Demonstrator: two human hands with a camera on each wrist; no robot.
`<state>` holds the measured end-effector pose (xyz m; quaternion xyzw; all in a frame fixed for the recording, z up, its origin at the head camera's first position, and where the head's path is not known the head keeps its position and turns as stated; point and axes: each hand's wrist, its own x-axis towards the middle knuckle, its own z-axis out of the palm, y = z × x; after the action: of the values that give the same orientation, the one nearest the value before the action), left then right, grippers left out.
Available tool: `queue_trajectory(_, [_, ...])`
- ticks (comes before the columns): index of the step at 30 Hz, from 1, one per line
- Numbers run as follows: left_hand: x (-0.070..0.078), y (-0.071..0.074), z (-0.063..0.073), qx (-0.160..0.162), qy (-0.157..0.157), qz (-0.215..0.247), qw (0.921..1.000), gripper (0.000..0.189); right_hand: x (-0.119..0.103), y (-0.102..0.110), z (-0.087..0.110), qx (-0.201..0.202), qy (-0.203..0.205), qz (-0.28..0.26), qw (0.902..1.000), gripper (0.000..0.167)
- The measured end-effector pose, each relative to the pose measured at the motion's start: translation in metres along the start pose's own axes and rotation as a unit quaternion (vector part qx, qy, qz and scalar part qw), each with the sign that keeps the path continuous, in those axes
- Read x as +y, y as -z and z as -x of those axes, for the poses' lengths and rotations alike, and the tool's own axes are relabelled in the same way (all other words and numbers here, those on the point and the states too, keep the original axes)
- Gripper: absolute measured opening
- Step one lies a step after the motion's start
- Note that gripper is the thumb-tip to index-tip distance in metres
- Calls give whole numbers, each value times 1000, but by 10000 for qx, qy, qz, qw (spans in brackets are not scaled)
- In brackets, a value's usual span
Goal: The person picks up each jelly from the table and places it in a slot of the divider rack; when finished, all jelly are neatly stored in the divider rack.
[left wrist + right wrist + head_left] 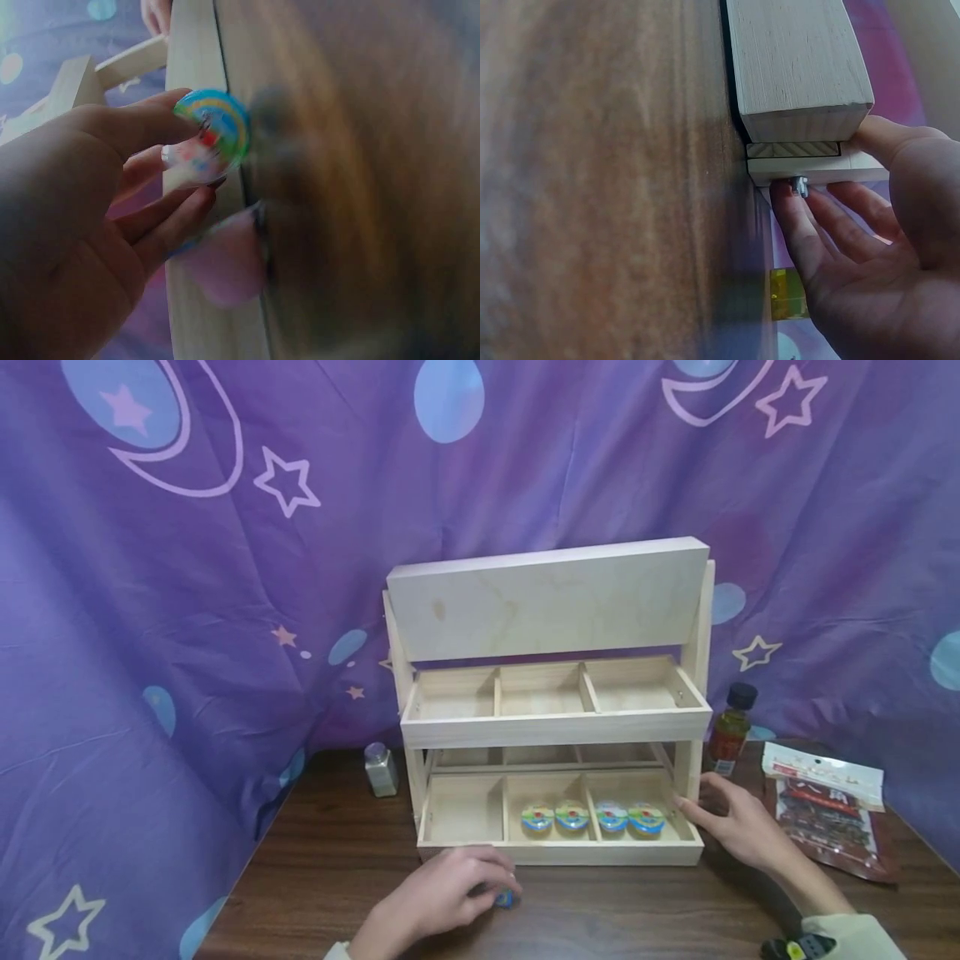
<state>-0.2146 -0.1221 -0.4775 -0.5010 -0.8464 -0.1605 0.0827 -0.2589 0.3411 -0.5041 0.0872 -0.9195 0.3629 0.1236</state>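
Observation:
In front of the wooden shelf (555,856), my left hand (450,893) pinches a jelly cup (221,131) with a blue-rimmed picture lid between thumb and fingers. A second, pinkish jelly cup (225,262) is by the lower fingers in the left wrist view; whether they hold it I cannot tell. My right hand (742,827) grips the shelf's right end, thumb on the lower tray's side and fingers behind the upright, near a metal wing nut (800,186). Two jelly cups (555,818) sit in the lower tray's middle compartment, two more (630,818) in its right one.
A spice jar (381,770) stands left of the shelf. On the right are a dark-capped bottle (731,731) and a bag of brown spice (828,818). The shelf's upper tray (555,727) has three compartments. Purple cloth (187,610) hangs behind the wooden table (300,893).

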Motion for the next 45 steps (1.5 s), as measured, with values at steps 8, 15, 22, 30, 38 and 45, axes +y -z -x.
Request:
queue_trajectory(8, [9,-9,-3,89,220,34,9997,33,-1,0,0,-36,-48,-6,10000,36])
queue_trajectory(15, [11,-15,-6,269,-117,451,9986,14,0,-1,0,-15,-39,0,10000,37])
queue_trajectory(22, [12,-12,-8,11,291,1298,9911,19,1,0,1,-21,-51,15,10000,37])
queue_trajectory(30, [12,-9,-8,72,387,1415,9892,14,2,0,0,-51,-115,29,9999,39])
queue_trajectory(38, [12,-8,-9,164,489,1445,9882,16,3,0,0,-15,-133,39,9999,40])
queue_trajectory(45, [17,-9,-9,453,853,1517,9837,21,2,0,0,-81,-161,-58,9998,40])
